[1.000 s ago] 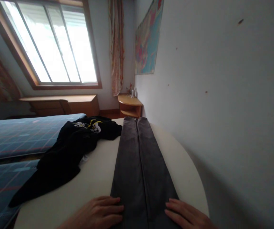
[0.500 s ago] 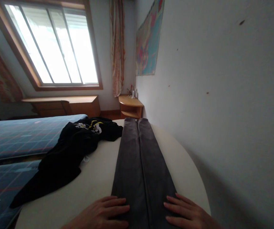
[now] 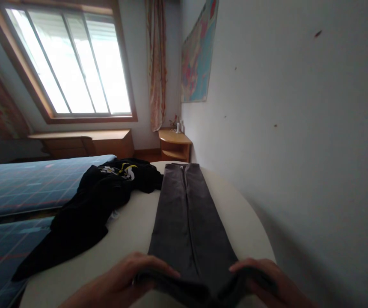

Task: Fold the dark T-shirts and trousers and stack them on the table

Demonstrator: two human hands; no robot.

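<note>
Pale table (image 3: 241,209) with curved edge; grey garment (image 3: 188,226) lying lengthwise on it, near end raised off the top. Left hand (image 3: 128,271) and right hand (image 3: 275,270) at that end's two sides; fingers curled, gripping its hem between them.

We identify the central garment (image 3: 173,222) as plain dark grey, the adjacent garment (image 3: 90,209) as black with a yellow-and-white print, the tabletop (image 3: 126,235) as cream, and the mattresses (image 3: 36,186) as blue with crossing red and pale lines.
</note>
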